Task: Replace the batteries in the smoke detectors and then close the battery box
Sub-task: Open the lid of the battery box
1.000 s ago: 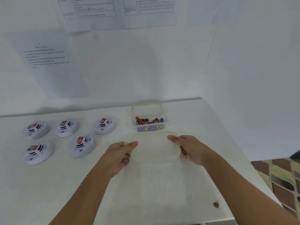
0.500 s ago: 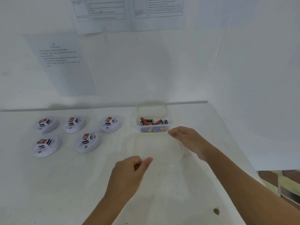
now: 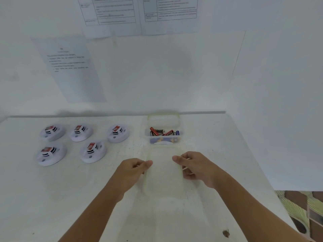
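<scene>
Head view takes in a white tabletop (image 3: 52, 198) set into a corner, with printed sheets (image 3: 113, 13) taped to the wall behind it. Toward the left of the surface lie five smoke detectors (image 3: 92, 151), three in a back row and two nearer, each face up with a red-and-white part showing on top. At the back, right of the detectors, stands the battery box (image 3: 163, 130), open, a jumble of red and dark batteries (image 3: 162, 132) inside it. Just in front of the box lies its translucent lid (image 3: 163, 173), pale green along the rim.

Both hands are on that lid. The left hand (image 3: 134, 172) pinches the left edge, thumb on top and fingers curled beneath; the right hand (image 3: 194, 166) grips the right edge the same way. Whether the lid is off the surface or resting on it is hard to tell.

Judging by this, the step in hand is closing the box. To do it well, keep the lid level, carry it straight back over the opening, line its corners up with the box rim before lowering, then press evenly along each side so it seats all round. No battery should poke above the rim and block it. The clear plastic probably flexes, so a grip near the middle of each edge helps.
</scene>
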Motion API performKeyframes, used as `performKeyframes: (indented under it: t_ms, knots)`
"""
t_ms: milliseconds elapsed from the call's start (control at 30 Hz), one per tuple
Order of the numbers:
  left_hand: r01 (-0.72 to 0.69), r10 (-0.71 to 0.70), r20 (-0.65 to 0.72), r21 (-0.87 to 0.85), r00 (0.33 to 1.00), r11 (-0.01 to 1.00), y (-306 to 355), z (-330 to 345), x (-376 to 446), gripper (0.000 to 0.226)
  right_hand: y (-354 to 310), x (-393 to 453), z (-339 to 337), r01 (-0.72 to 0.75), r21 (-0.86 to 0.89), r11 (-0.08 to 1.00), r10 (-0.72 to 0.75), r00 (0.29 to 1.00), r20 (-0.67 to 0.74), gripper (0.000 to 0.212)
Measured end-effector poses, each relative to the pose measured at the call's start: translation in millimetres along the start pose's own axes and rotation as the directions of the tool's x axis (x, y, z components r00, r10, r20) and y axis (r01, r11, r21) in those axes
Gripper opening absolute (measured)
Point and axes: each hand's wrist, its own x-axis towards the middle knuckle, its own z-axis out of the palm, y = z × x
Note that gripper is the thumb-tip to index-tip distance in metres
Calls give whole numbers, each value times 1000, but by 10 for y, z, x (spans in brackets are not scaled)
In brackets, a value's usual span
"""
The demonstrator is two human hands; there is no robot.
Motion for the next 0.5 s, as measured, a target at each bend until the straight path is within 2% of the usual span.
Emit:
performKeyframes:
  t_ms: [100, 233, 300, 400, 500]
  knots:
    - [147, -126, 130, -169, 983, 974, 37, -16, 24, 39, 21, 21, 10, -23, 67, 998, 22, 1000, 14, 56]
    - [292, -219, 265, -278, 939, 915, 38, -83, 82, 31, 32, 39, 10, -73, 115, 991, 64, 995, 81, 42]
    - [340, -239, 319, -312, 917, 887, 12, -84, 100, 36, 32, 31, 15, -82, 132, 988, 70, 993, 94, 44]
    - [317, -210, 305, -365, 929, 875, 19, -59, 123, 42, 51, 86, 11, -5, 113, 994, 3, 1000, 19, 50]
    - [221, -153, 229, -308, 961, 925, 38, -73, 130, 41, 47, 74, 9, 8, 96, 995, -9, 1000, 9, 48]
